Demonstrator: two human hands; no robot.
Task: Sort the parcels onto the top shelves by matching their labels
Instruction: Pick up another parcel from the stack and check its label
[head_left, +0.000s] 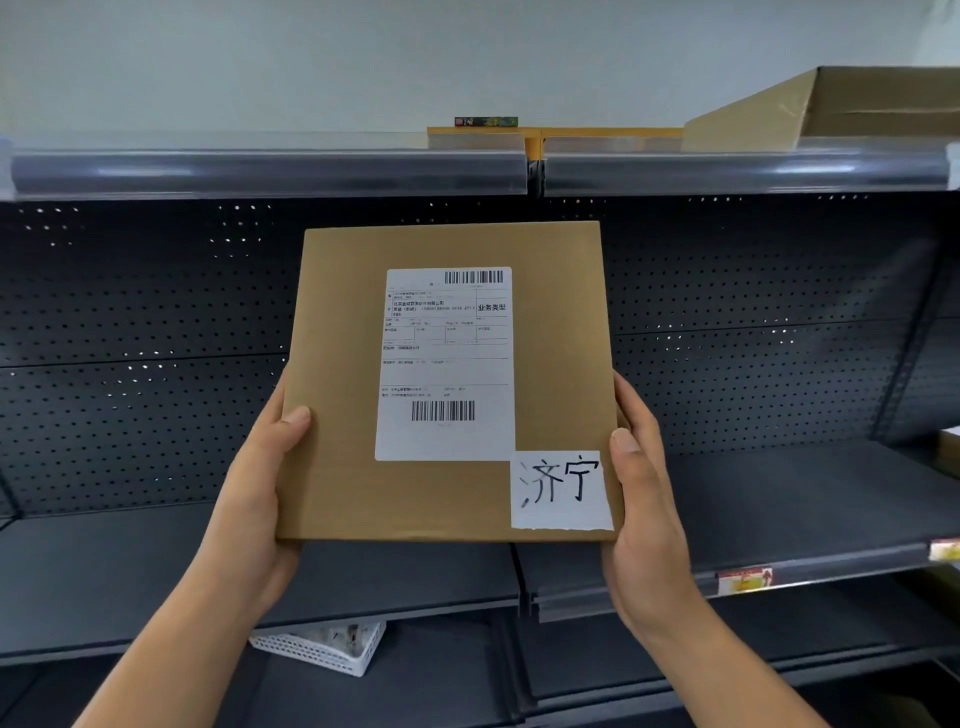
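Left hand (260, 467) grips the left edge of a flat brown parcel (337, 364), thumb laid on its front face. The parcel is held upright in front of the dark perforated back panel (130, 322), below the top shelf (260, 174) and above the middle shelf (104, 571). A white shipping label (447, 364) sits centrally on it; a handwritten tag (561, 491) occupies the lower right corner. Right hand (649, 509) clasps the right edge, thumb beside the tag. An open carton (831, 109) stands on the top shelf at far right. A white basket (322, 647) lies on a lower shelf.
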